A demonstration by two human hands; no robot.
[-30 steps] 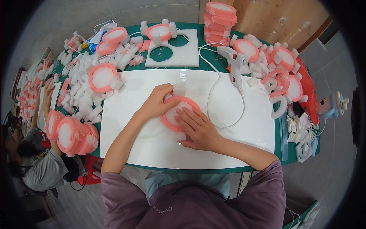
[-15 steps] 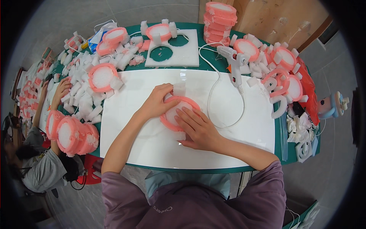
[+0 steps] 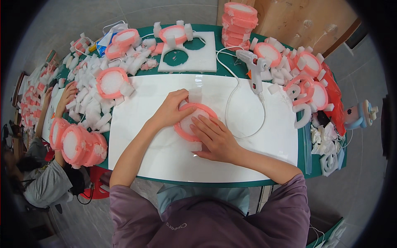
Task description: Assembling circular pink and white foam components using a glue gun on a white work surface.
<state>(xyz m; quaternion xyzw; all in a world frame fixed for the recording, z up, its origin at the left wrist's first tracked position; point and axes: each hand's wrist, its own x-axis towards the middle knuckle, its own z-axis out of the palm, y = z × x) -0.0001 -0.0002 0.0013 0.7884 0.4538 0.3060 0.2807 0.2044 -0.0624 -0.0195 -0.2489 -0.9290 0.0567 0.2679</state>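
Note:
On the white board lies a round white foam disc with a pink foam rim (image 3: 183,132). A white foam block (image 3: 195,96) stands at its far edge, and another white foam block (image 3: 193,146) sits at its near edge. My left hand (image 3: 173,108) is closed on the disc's far left side, thumb along the rim and fingers by the far block. From the right, my right hand (image 3: 213,138) grips the disc, its fingers stretched over the top and its thumb beside the near block. The underside of the disc is hidden.
A white glue gun (image 3: 253,70) stands beyond the board (image 3: 264,140), its cable looping over it. At left are loose foam pieces (image 3: 89,93) and stacked pink-rimmed discs (image 3: 78,144). A cut-out foam sheet (image 3: 202,62) lies far; another person's hand (image 3: 68,97) is at left.
Almost nothing differs. Both hands keep their places on the disc, with only a very slight shift of the view.

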